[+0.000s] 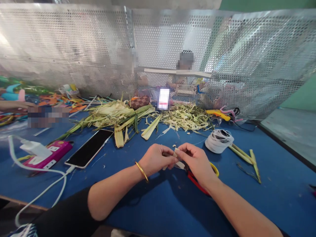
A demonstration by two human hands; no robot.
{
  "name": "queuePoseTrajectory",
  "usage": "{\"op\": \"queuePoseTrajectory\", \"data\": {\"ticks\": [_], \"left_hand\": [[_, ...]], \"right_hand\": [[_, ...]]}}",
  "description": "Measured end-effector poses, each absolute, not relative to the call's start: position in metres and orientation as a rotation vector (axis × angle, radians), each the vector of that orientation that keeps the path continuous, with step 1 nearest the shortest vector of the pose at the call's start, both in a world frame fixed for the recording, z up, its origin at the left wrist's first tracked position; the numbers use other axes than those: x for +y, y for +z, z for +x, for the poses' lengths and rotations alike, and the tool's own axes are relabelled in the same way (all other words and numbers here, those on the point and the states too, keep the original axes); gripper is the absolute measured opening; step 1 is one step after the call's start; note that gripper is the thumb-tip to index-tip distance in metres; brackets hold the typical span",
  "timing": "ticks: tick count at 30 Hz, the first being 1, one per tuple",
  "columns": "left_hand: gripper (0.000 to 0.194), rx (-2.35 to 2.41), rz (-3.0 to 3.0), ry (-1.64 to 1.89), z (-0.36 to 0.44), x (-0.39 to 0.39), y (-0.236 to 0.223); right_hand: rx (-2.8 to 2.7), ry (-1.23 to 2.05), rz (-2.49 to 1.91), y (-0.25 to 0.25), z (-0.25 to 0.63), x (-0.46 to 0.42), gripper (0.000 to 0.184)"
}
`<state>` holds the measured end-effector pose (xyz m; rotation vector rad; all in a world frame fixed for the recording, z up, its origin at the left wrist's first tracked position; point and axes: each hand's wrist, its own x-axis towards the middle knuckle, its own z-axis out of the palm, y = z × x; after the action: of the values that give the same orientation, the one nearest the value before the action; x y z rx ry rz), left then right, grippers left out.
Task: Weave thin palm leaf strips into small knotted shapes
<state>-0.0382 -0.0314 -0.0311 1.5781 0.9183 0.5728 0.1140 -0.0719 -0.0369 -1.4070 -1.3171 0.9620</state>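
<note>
Over the blue table (158,204) my left hand (158,159) and my right hand (196,161) meet, both closed in a pinch on a small pale strip of leaf (177,155) between the fingertips. A gold bangle (142,171) circles my left wrist. Red and yellow scissor handles (214,169) lie on the table, partly hidden under my right hand and wrist.
Heaps of green and pale leaf strips (118,115) and shredded trimmings (186,117) lie ahead. A black phone (89,148), a pink power strip (48,154) with white charger and cable, a white coil of cord (218,140), loose leaf stalks (247,156). A perforated metal screen (74,46) backs the table; people sit behind it.
</note>
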Motion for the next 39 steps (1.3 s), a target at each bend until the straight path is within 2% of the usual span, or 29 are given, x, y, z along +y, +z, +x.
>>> {"op": "queuePoseTrajectory", "data": {"ticks": [5, 10, 13, 15, 19, 21, 25, 30, 36, 39], "left_hand": [[0.024, 0.921, 1.577, 0.558, -0.037, -0.032, -0.031], [0.021, 0.937, 1.649, 0.513, -0.038, -0.031, -0.027], [0.019, 0.975, 1.702, 0.501, -0.039, -0.032, -0.027], [0.014, 0.993, 1.734, 0.532, -0.039, -0.033, -0.025], [0.034, 0.973, 1.797, 0.558, -0.04, -0.034, -0.023], [0.039, 0.957, 1.794, 0.539, -0.039, -0.034, -0.023], [0.044, 0.933, 1.703, 0.487, -0.038, -0.034, -0.028], [0.046, 0.892, 1.453, 0.458, -0.036, -0.034, -0.028], [0.054, 0.849, 1.243, 0.33, -0.038, -0.035, -0.023], [0.05, 0.853, 1.212, 0.312, -0.037, -0.036, -0.026]], "right_hand": [[-1.293, 0.876, -1.395, -0.04, 0.111, -0.073, 0.029], [-1.116, 0.942, -1.385, -0.047, 0.109, -0.074, 0.029], [-1.158, 0.992, -1.4, -0.048, 0.112, -0.071, 0.027], [-1.221, 0.91, -1.413, -0.046, 0.116, -0.069, 0.024], [-1.46, 0.64, -1.436, -0.039, 0.122, -0.068, 0.019], [-1.605, 0.609, -1.448, -0.036, 0.121, -0.07, 0.02], [-1.673, 0.799, -1.464, -0.036, 0.116, -0.073, 0.026], [-1.313, 1.163, -1.342, -0.038, 0.112, -0.074, 0.029], [-0.904, 1.327, -1.198, -0.04, 0.11, -0.076, 0.027], [-0.883, 1.364, -1.173, -0.042, 0.109, -0.076, 0.028]]}}
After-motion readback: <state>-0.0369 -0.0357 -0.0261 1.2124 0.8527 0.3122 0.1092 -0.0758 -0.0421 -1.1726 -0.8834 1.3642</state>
